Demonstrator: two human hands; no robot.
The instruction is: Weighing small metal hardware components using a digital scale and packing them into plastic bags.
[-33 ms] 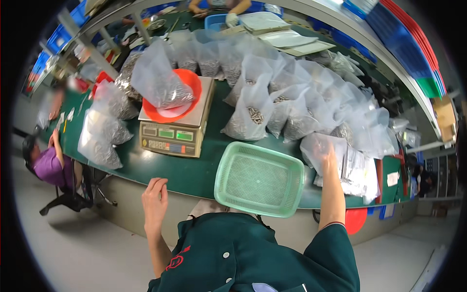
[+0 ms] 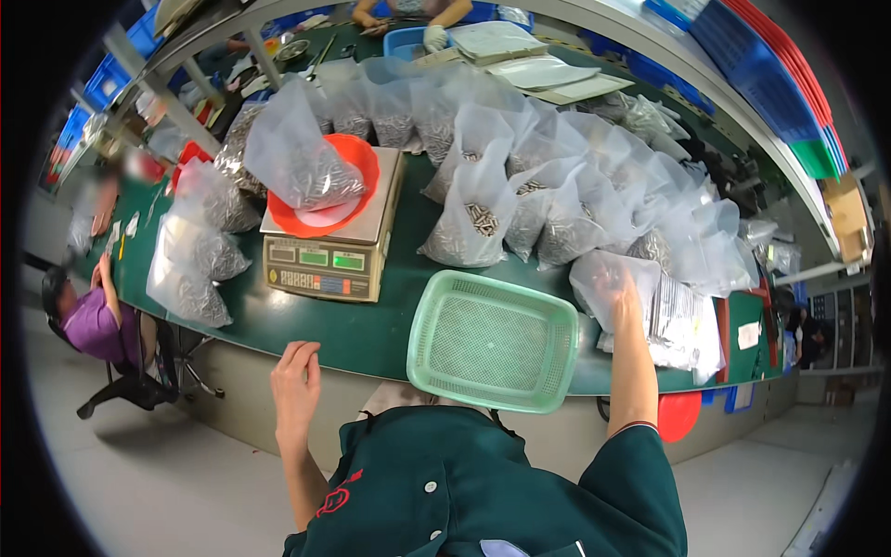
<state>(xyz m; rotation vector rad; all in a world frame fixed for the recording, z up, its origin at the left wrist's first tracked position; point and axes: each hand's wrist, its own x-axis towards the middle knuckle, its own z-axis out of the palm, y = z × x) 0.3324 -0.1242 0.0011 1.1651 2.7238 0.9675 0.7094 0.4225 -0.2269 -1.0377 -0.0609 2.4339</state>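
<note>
My right hand (image 2: 620, 290) reaches over the green table (image 2: 371, 325) and grips an empty clear plastic bag (image 2: 594, 274); the fingers show blurred through the film. Under the bag lies a stack of flat clear bags (image 2: 682, 325). A light green mesh basket (image 2: 492, 339) sits empty between my arms at the table's front edge. Off that edge, my left hand (image 2: 295, 376) hovers with loosely curled fingers and holds nothing. Left of the basket stands a weighing scale (image 2: 325, 265) carrying an orange bowl (image 2: 320, 221) with a bag of small metal parts (image 2: 302, 162) in it.
Several filled clear bags of metal parts (image 2: 483, 218) crowd the table behind the basket, with more at the left (image 2: 190, 278). A seated person in purple (image 2: 88, 320) works at the left end. Another person's gloved hands (image 2: 432, 32) are at the far side. Coloured trays (image 2: 789, 84) stack on the right.
</note>
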